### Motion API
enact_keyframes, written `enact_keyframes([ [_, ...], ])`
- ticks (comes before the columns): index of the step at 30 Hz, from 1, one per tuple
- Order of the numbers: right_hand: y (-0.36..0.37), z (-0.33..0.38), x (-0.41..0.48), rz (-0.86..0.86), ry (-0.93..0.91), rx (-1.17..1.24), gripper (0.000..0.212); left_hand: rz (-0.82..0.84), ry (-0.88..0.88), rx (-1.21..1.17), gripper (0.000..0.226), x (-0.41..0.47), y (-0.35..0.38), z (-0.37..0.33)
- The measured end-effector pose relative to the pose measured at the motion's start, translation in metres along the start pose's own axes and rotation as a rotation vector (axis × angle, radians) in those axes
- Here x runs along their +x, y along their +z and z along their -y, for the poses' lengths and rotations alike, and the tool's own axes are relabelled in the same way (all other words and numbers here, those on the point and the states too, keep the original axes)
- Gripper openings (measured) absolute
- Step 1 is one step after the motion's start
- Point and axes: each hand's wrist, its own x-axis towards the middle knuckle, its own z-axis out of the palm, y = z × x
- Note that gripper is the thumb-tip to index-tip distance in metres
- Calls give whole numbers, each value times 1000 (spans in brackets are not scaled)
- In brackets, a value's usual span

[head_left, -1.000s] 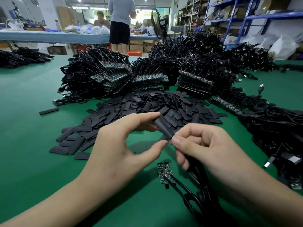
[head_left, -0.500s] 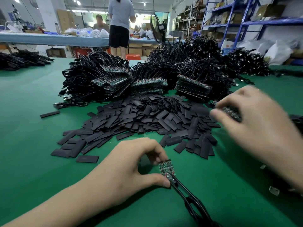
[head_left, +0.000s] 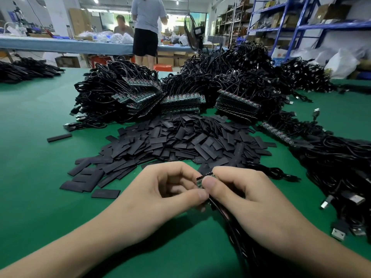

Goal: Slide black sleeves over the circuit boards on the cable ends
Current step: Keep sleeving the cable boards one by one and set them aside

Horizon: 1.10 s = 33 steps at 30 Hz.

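Left hand (head_left: pixel 160 199), right hand (head_left: pixel 251 197) pinch circuit board (head_left: pixel 200 181); sleeves (head_left: pixel 180 141) beyond

Bright, even overhead light; soft shadows, sharp focus, wide-angle bowing at edges.

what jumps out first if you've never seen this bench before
The big spread of flat black sleeves in the middle of the green table, with tangled heaps of black cables behind it and stacked boards at their front. Nearest the camera, the left hand and right hand together pinch one small circuit board on a cable end.
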Motion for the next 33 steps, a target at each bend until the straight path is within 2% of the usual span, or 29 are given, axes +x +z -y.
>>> enact_keyframes([
  [3, 1, -4, 0, -7, 36, 128, 44, -28, 19, -23, 20, 0, 1, -1],
  [7, 2, -3, 0, 97, 38, 267, 43, -55, 33, -40, 10, 1, 3, -3],
  [12, 6, -1, 1, 212, 74, 646, 29, -2, 21, -127, 21, 1, -3, -1],
  [15, 7, -3, 2, 256, 132, 777, 27, 60, 26, -210, 33, 4, -4, 3],
  [18, 7, -4, 2, 281, 167, 801, 29, 115, 37, -294, 29, 7, -7, 3],
  [20, 8, -5, 2, 245, 186, 614, 38, 158, 37, -324, 26, 7, -12, 1],
  [23, 9, -5, -2, 112, 68, -40, 56, 96, 15, -325, 35, 8, -25, -1],
  [25, 3, 0, -3, 38, 6, -312, 63, 42, -17, -329, 43, 9, -33, -1],
  [27, -12, -2, 2, -87, -20, -480, 53, 16, -49, -317, 48, 11, -38, -1],
  [29, -32, -8, 10, -196, -9, -678, 27, 0, -66, -234, 46, 11, -42, 0],
  [30, -41, -13, 12, -203, 27, -773, 16, -6, -71, -147, 40, 11, -42, 0],
  [31, -49, -18, 13, -176, 82, -858, 14, -11, -68, -35, 29, 10, -42, 1],
  [33, -60, -27, 12, -56, 197, -952, 22, -14, -53, 164, 14, 10, -39, 2],
])
